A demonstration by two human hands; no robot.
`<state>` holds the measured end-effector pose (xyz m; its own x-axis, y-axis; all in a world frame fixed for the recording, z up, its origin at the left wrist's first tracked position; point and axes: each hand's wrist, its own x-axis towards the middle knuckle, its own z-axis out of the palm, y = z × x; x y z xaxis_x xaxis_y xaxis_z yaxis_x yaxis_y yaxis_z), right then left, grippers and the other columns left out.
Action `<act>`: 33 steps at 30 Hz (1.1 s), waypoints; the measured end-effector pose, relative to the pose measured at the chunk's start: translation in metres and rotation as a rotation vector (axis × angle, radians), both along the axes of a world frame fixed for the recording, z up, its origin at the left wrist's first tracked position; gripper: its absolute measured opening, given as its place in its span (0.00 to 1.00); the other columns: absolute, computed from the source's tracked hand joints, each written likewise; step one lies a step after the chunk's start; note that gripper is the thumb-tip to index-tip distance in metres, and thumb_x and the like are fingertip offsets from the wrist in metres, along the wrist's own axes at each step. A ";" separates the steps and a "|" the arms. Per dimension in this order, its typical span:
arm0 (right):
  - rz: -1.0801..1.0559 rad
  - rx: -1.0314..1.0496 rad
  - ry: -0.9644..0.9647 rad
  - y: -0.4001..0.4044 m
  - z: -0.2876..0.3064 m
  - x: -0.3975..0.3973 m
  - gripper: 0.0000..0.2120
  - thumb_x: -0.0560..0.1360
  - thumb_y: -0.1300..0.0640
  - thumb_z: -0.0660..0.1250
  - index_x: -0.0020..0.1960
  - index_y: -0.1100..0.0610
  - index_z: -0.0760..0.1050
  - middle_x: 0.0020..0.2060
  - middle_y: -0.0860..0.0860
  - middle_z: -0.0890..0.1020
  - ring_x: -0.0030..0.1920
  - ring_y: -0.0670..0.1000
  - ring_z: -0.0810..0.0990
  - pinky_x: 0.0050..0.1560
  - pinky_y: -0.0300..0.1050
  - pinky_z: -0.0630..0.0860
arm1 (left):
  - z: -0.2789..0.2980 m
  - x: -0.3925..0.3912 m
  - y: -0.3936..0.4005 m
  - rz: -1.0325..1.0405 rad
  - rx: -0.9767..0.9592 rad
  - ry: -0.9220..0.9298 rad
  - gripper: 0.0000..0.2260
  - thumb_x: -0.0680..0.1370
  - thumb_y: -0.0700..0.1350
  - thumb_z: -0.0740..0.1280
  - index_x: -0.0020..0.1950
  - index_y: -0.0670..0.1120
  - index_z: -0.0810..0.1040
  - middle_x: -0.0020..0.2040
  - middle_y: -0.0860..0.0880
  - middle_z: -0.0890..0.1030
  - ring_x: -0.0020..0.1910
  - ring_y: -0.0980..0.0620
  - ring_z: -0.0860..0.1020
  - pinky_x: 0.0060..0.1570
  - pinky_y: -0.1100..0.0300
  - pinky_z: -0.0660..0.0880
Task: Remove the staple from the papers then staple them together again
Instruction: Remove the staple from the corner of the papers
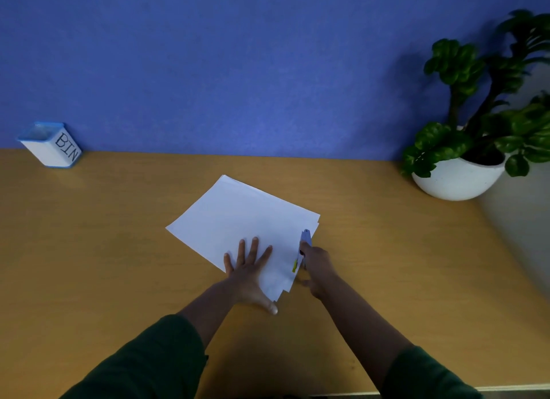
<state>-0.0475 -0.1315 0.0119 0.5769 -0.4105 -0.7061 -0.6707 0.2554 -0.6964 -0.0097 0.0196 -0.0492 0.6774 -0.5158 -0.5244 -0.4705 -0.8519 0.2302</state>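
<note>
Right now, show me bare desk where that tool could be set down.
Free: the wide stretch between the bin and the papers, and the strip between the papers and the plant pot. Crowded: the papers' near edge, where the left hand presses flat and the right hand grips the tool.

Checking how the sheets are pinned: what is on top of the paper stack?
The left hand lies flat on the papers. The right hand holds a stapler at their right edge. Any staple is hidden.
</note>
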 end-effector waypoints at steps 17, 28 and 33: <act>-0.213 0.247 -0.044 -0.009 0.001 0.003 0.14 0.76 0.54 0.64 0.34 0.59 0.70 0.33 0.56 0.72 0.36 0.57 0.73 0.41 0.53 0.76 | 0.003 -0.002 0.001 -0.039 0.007 -0.077 0.61 0.59 0.71 0.71 0.76 0.54 0.32 0.74 0.47 0.26 0.71 0.39 0.25 0.68 0.34 0.33; -0.263 0.245 -0.093 -0.016 -0.004 -0.004 0.12 0.77 0.50 0.64 0.42 0.58 0.75 0.39 0.56 0.76 0.40 0.56 0.73 0.43 0.51 0.68 | -0.001 -0.005 0.007 -0.020 -0.073 -0.093 0.61 0.58 0.72 0.70 0.76 0.53 0.33 0.74 0.48 0.26 0.69 0.44 0.22 0.67 0.36 0.29; -0.307 0.364 -0.073 -0.020 -0.013 -0.017 0.13 0.75 0.52 0.65 0.36 0.59 0.75 0.32 0.57 0.79 0.34 0.57 0.77 0.33 0.47 0.76 | -0.004 -0.010 0.009 0.001 -0.138 -0.146 0.59 0.59 0.72 0.68 0.78 0.51 0.38 0.77 0.48 0.31 0.73 0.43 0.27 0.67 0.37 0.30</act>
